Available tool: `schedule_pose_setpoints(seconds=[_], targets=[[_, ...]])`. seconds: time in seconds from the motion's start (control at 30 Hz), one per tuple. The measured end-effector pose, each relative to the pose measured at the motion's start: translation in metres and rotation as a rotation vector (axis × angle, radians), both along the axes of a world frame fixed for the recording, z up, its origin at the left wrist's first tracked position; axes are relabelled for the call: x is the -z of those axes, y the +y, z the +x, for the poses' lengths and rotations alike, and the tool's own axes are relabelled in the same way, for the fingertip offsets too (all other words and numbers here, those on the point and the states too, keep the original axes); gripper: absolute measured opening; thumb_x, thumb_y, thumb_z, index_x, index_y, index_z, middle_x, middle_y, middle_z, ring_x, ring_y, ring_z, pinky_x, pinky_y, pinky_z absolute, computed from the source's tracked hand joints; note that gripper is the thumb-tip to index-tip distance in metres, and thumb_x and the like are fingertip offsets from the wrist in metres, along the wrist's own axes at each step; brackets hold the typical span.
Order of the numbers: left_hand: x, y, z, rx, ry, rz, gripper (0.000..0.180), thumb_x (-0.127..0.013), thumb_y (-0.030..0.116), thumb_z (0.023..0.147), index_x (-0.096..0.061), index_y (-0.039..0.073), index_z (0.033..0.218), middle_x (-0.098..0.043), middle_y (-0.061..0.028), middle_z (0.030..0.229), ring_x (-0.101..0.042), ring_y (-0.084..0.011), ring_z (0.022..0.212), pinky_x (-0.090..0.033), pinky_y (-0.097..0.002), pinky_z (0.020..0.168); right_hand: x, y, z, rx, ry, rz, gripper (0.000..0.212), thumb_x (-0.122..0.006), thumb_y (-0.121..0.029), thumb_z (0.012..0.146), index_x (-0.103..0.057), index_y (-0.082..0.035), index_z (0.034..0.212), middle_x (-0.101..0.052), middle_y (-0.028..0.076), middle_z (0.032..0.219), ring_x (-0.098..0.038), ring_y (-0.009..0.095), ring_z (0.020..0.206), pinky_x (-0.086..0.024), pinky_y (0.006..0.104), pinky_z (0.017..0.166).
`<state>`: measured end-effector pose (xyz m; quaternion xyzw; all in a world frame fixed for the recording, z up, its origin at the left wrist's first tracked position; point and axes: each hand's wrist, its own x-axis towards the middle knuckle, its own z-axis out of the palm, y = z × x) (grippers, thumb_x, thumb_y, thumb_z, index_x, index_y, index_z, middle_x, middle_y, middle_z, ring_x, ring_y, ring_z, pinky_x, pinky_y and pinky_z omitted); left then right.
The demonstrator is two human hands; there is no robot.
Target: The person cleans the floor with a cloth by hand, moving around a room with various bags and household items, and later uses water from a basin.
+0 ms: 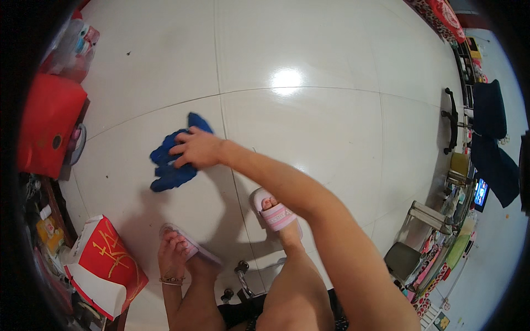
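At the left, a red bag stands near the left hand; an outward elbow or a stray swing could tip it. That hand hangs over the left slipper, fingers loosely bent; whether they grip anything I cannot tell. The blue cloth lies bunched on the tiles, ahead of the feet. The right hand is on it, fingers spread rather than clenched, so the cloth could slip out or fold under a sideways push. The far reach puts weight forward: a caster could roll, or the right slipper skid on the glossy floor.
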<state>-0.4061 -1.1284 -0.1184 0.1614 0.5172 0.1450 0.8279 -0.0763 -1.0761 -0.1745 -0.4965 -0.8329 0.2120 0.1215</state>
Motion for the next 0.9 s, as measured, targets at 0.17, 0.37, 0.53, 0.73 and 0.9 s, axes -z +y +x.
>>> schedule_pose_setpoints(seconds=[0.17,0.37,0.53,0.73,0.9], targets=[[-0.005,-0.005,0.016,0.049,0.101,-0.007,0.018,-0.051,0.017,0.088,-0.051,0.009,0.104,-0.059,-0.0055,0.090,-0.057,-0.0152,0.077,-0.049,-0.0287,0.068,-0.003,-0.081,0.120,0.312,-0.044,0.016,0.041,-0.065,-0.018,0.065,-0.058,-0.027,0.105,-0.047,-0.002,0.123,-0.042,0.026,0.112,-0.038,0.0440,0.083],[-0.012,-0.011,0.039,0.107,0.228,0.014,0.018,-0.051,0.017,0.088,-0.052,0.009,0.104,-0.059,-0.0062,0.091,-0.058,-0.0171,0.078,-0.050,-0.0294,0.067,-0.002,-0.211,0.251,0.934,-0.099,0.108,0.048,-0.065,-0.007,0.061,-0.058,-0.018,0.107,-0.052,0.004,0.119,-0.048,0.031,0.104,-0.040,0.0394,0.090],[-0.020,-0.013,0.055,0.058,0.296,0.009,0.016,-0.051,0.015,0.087,-0.052,0.008,0.102,-0.059,-0.0065,0.090,-0.057,-0.0175,0.078,-0.049,-0.0293,0.067,0.021,-0.349,0.315,1.511,0.034,0.225,0.042,-0.055,-0.002,0.067,-0.058,-0.004,0.109,-0.054,0.018,0.115,-0.050,0.033,0.108,-0.036,0.0363,0.096],[-0.042,-0.003,0.039,-0.090,0.269,0.078,0.012,-0.048,0.009,0.087,-0.053,0.008,0.098,-0.058,-0.0062,0.089,-0.057,-0.0179,0.078,-0.046,-0.0288,0.067,0.035,-0.454,0.261,2.152,0.251,-0.066,0.043,-0.054,-0.007,0.080,-0.047,-0.004,0.123,-0.054,0.008,0.116,-0.050,0.018,0.101,-0.039,0.0296,0.088],[-0.017,0.002,0.034,-0.217,0.251,0.218,0.017,-0.051,0.008,0.086,-0.051,0.009,0.103,-0.059,-0.0050,0.090,-0.058,-0.0154,0.074,-0.047,-0.0273,0.063,0.050,-0.499,0.325,2.071,-0.230,-0.175,0.059,-0.051,-0.024,0.072,-0.043,-0.001,0.126,-0.050,0.020,0.121,-0.050,0.033,0.108,-0.037,0.0361,0.093]])
